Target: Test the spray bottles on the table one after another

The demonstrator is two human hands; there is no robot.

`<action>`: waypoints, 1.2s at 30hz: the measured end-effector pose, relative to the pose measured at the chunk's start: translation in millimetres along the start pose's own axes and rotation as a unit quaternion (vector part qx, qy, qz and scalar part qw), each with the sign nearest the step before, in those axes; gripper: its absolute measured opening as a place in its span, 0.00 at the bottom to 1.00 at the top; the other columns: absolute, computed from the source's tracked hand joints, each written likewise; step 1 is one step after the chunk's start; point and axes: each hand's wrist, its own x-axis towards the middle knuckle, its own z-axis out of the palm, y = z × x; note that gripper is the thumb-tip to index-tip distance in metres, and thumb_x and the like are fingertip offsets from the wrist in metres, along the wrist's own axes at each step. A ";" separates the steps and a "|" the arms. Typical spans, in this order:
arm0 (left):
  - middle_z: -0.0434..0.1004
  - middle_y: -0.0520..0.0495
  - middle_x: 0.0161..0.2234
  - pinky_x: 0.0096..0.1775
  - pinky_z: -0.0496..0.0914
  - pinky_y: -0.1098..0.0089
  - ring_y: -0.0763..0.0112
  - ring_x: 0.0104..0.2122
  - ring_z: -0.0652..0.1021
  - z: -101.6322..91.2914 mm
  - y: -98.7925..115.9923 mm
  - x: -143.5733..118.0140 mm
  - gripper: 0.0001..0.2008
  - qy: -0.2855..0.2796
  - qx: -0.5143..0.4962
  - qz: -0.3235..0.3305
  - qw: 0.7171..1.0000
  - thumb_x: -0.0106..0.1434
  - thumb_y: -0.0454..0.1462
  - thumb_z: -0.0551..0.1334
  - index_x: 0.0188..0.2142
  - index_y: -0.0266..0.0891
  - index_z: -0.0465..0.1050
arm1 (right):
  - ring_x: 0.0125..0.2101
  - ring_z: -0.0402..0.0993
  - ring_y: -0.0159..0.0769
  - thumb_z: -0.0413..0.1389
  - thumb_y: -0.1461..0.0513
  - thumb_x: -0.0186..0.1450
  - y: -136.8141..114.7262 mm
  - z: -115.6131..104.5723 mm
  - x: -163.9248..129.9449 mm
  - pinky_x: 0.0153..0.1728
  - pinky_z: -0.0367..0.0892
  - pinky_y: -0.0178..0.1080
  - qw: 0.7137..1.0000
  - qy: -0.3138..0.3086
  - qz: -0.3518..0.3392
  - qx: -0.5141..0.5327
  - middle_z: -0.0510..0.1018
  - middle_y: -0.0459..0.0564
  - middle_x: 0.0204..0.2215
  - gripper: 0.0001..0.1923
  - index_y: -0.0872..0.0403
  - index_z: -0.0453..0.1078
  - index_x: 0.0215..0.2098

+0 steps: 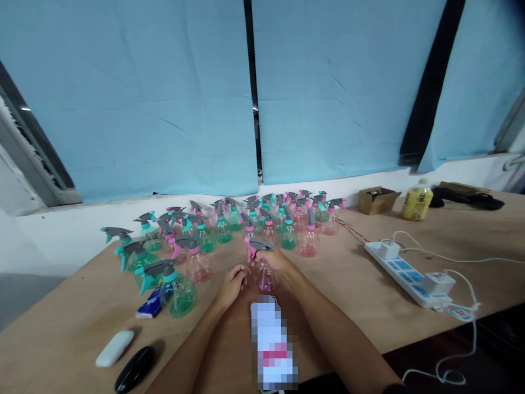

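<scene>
Hands: our right hand (275, 261) wraps its fingers around the neck of a pink spray bottle (264, 273) just under its grey trigger head; our left hand (233, 284) touches the bottle's lower left side, fingers curled against it.
Bottle: upright on the wooden surface (348, 295), straight ahead at 12 o'clock, close to us.
Done: we judge the crowd of green and pink spray bottles (229, 227), from 10 to 1 o'clock, already assembled, since each wears a head.
Left: we cannot tell whether the held head is tight.
Elsewhere: power strip (404, 272) at 2 o'clock, yellow drink bottle (416, 200) farther back, white case (115, 348) at 8 o'clock.
Hidden: a blurred patch between our forearms; the right fingertips behind the bottle.
</scene>
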 end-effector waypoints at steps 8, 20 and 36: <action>0.65 0.57 0.19 0.23 0.57 0.75 0.76 0.18 0.65 -0.5 -5.5 1.4 0.13 -0.011 0.001 0.003 1.000 0.61 0.45 0.54 0.31 0.39 0.70 | 0.21 0.67 0.31 0.53 0.65 0.48 -6.5 5.0 -1.3 0.26 0.63 0.33 0.999 0.029 0.010 -0.025 0.71 0.42 0.17 0.10 0.53 0.73 0.27; 0.58 0.59 0.16 0.24 0.56 0.74 0.75 0.18 0.62 0.6 2.6 -2.8 0.13 -0.020 0.004 0.008 1.000 0.60 0.44 0.51 0.24 0.40 0.63 | 0.21 0.67 0.30 0.53 0.64 0.48 -5.7 3.9 0.0 0.26 0.63 0.34 0.999 0.018 0.007 -0.037 0.73 0.42 0.21 0.15 0.53 0.75 0.34; 0.59 0.58 0.17 0.24 0.56 0.74 0.75 0.18 0.62 0.2 4.7 -5.2 0.13 -0.026 0.006 0.012 1.000 0.61 0.44 0.52 0.25 0.40 0.64 | 0.23 0.67 0.31 0.52 0.65 0.49 -2.3 7.9 1.7 0.26 0.62 0.33 0.999 0.032 0.002 -0.024 0.73 0.43 0.21 0.11 0.53 0.74 0.29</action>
